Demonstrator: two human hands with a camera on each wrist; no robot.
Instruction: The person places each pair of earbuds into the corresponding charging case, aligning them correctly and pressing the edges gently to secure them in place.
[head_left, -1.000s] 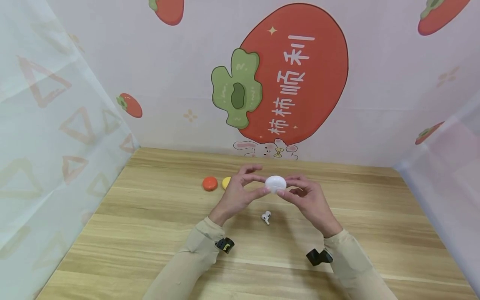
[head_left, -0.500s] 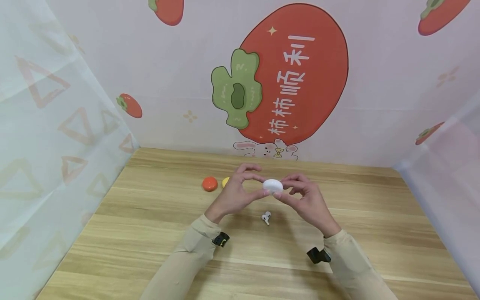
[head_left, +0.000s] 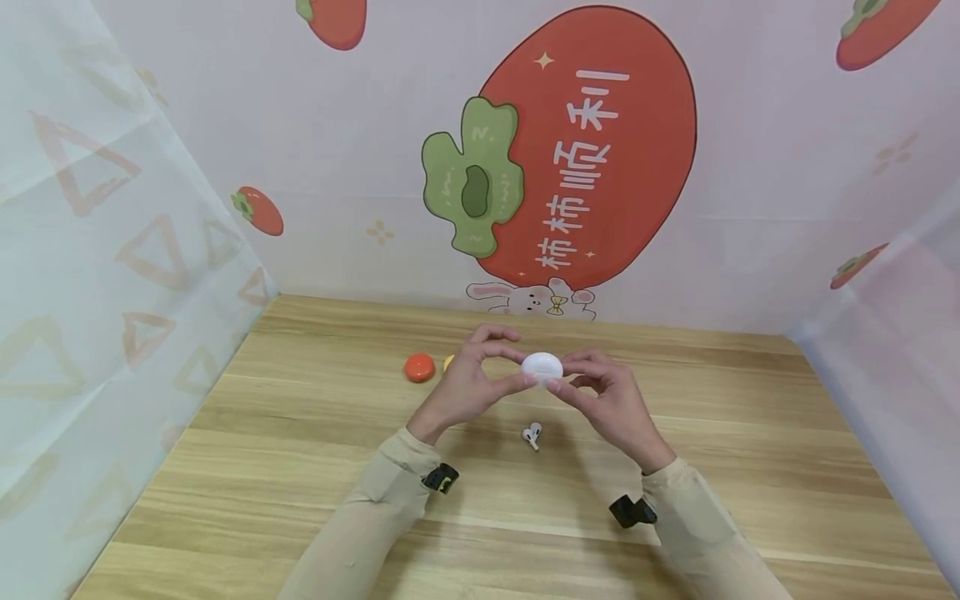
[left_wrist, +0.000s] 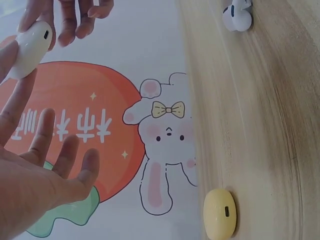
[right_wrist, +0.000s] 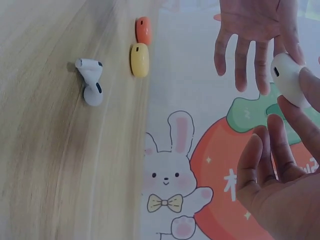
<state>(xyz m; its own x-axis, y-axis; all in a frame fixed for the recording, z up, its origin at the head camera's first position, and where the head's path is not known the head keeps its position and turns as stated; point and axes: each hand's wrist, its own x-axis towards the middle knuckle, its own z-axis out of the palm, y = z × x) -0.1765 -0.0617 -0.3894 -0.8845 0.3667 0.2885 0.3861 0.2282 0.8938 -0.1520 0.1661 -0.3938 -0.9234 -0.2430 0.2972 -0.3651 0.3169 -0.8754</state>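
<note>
Both hands hold a white earbud charging case (head_left: 542, 367) above the table, each pinching one side between thumb and index finger. My left hand (head_left: 462, 382) has its other fingers spread away from the case. The remaining fingers of my right hand (head_left: 617, 408) are loosely bent. A small dark port shows on the white case (left_wrist: 33, 49) in the left wrist view, and the lid looks closed. Below the hands, a pair of white earbuds (head_left: 532, 436) lies on the wood, one against the other.
An orange rounded case (head_left: 419, 367) lies on the wooden table (head_left: 300, 467) left of the hands. Beside it, a yellow case (right_wrist: 140, 60) is mostly hidden by my left hand in the head view. A printed cloth wall (head_left: 337, 258) stands behind the table, with more cloth at both sides.
Both hands have shifted slightly left with the white case. The case tipped and then turned back to show more of its rounded face. The earbuds stay where they were.
</note>
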